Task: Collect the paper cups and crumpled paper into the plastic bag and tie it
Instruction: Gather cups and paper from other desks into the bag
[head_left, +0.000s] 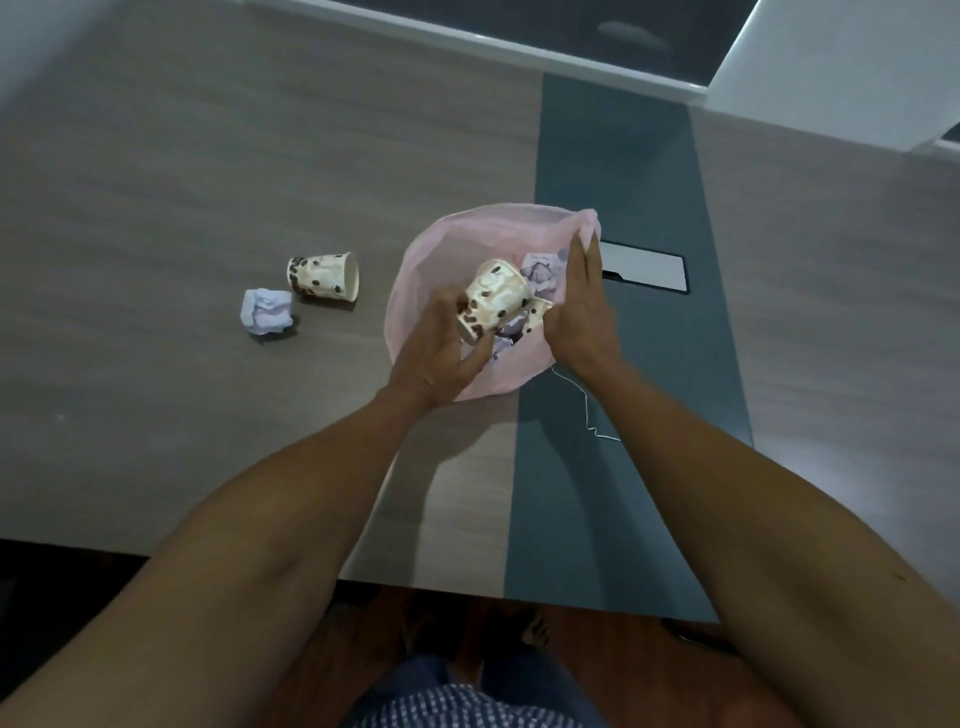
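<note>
A pink plastic bag (431, 260) stands with its mouth wide on the table. My left hand (441, 358) holds a bean-patterned paper cup (493, 296) over the bag's mouth. My right hand (582, 312) grips the bag's right rim and holds it up. Inside the bag lie crumpled paper (543, 270) and part of another cup (537, 314). To the left of the bag, a second paper cup (324, 275) lies on its side on the table, with a crumpled paper ball (267, 312) touching its near-left side.
The wooden table (156, 182) has a dark teal strip (623, 171) with a cable hatch (644, 267) just right of the bag. A thin white string (584, 405) lies on the strip near my right wrist. The table's near edge is by my legs.
</note>
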